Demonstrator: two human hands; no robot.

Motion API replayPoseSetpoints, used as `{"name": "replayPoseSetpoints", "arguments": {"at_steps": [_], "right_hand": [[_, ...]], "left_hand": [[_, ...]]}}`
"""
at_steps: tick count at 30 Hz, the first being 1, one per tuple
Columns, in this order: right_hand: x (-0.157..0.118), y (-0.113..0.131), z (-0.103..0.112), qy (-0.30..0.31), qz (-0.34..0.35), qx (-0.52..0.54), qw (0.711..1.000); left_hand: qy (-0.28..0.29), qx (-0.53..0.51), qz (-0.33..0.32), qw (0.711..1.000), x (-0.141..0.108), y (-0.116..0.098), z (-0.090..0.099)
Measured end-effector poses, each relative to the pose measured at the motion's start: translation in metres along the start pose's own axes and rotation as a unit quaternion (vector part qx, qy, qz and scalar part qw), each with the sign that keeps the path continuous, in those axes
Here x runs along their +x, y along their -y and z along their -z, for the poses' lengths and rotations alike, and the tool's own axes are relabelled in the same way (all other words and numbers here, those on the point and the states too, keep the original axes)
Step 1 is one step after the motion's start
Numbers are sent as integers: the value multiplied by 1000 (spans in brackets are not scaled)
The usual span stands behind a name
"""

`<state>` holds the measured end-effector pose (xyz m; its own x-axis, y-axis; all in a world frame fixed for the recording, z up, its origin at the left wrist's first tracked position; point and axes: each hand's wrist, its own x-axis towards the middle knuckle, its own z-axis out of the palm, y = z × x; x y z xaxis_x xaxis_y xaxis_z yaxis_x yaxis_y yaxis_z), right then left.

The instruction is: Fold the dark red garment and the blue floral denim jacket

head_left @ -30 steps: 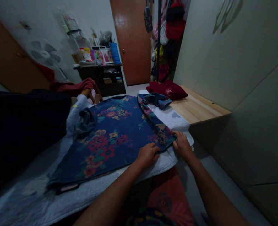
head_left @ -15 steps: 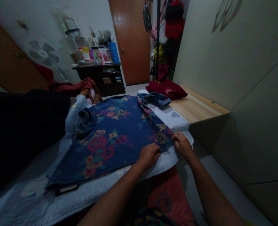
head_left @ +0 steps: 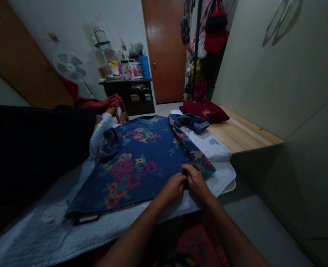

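Across the head view's middle, the floral garment [head_left: 149, 159] lies on a pale quilt [head_left: 56, 237]. At five o'clock, the left hand [head_left: 175, 185] and right hand [head_left: 195, 181] meet, touching its near hem; whether either grip pinches fabric, I cannot tell.

We see a dark red cushion [head_left: 204, 111] lying over the far left corner of the wooden board [head_left: 243, 135]. On the dark shelf unit [head_left: 115, 89] we find a blue ribbed container [head_left: 145, 67] at the right edge of the top and a yellow-and-red packet [head_left: 113, 68] nearer the left corner. To our left we have a white fan [head_left: 70, 67] and a large black cloth [head_left: 38, 155]; ahead, we face a closed brown door [head_left: 168, 52], with bags [head_left: 216, 40] hanging to its right.
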<state>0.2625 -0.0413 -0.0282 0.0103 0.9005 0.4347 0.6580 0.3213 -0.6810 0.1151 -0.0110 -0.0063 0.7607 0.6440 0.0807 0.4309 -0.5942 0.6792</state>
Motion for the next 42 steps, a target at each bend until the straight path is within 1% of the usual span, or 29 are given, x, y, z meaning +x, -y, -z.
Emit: {"name": "replayPoseSetpoints", "arguments": {"at_steps": [2,4,6,8,11,14,15,17,20,22,24,26,28,31,34,36,38,40,42], "right_hand": [[-2,-6,-9,16,-9,-28,999],[-5,-8,-12,42,-6,-79,996],[-6,-4,-9,76,-6,-133,988],[-6,4,-4,109,-21,-180,977],[2,18,3,156,-48,-234,958],[17,32,-2,194,-42,-246,949],[23,35,-7,194,-33,-235,952],[32,41,-23,171,-10,-199,965],[38,45,-52,121,15,-159,980],[36,44,-67,118,14,-168,978],[32,43,-74,134,10,-186,973],[30,42,-75,144,10,-195,970],[29,40,-74,147,13,-199,969],[29,38,-72,146,18,-201,968],[30,35,-73,145,24,-200,969],[30,33,-74,144,26,-198,969],[29,32,-75,143,28,-198,969],[29,31,-75,143,29,-198,969],[30,30,-75,142,31,-197,969]], "left_hand": [[-25,31,24,999,-8,8,14],[-51,109,52,991,-19,17,30],[-66,189,87,976,-31,26,45],[-64,235,123,962,-42,35,56],[-52,249,157,954,-56,43,63],[-43,241,162,956,-63,45,59],[-42,235,159,958,-65,44,56],[-41,222,153,962,-68,43,52],[-74,225,148,960,-74,45,48],[-107,237,157,953,-81,51,49],[-122,239,178,947,-89,59,51],[-122,232,201,944,-98,66,54],[-135,233,215,939,-108,72,58],[-161,257,240,922,-127,77,66],[-158,268,267,912,-148,82,79],[-143,249,270,919,-163,87,89],[-117,208,267,933,-176,90,99],[-86,168,264,946,-186,89,109],[-61,152,257,952,-193,84,118]]}}
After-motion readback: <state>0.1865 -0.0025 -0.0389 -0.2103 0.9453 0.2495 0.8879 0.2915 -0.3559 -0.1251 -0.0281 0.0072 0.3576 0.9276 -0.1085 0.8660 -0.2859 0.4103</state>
